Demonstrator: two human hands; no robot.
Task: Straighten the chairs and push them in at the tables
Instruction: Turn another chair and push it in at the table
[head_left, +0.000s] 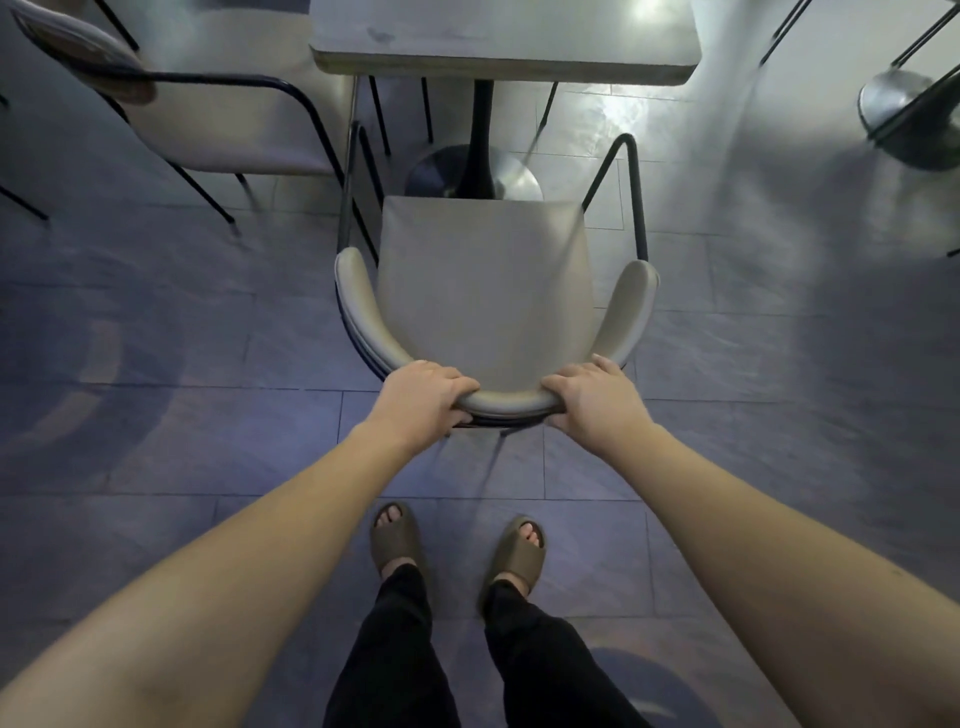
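Observation:
A beige padded chair (485, 291) with a curved backrest and black metal legs stands right in front of me, facing a grey square table (506, 39). The seat's front edge is short of the table edge, near the table's round pedestal base (511, 179). My left hand (423, 397) grips the left part of the curved backrest from above. My right hand (592, 397) grips the right part of the same backrest. Both hands have fingers curled over the padded top rail.
A second beige chair (223, 119) stands to the left of the table, angled. Another pedestal base (904, 119) and black chair legs show at the far right. My sandalled feet (457, 545) stand on the tiled floor behind the chair.

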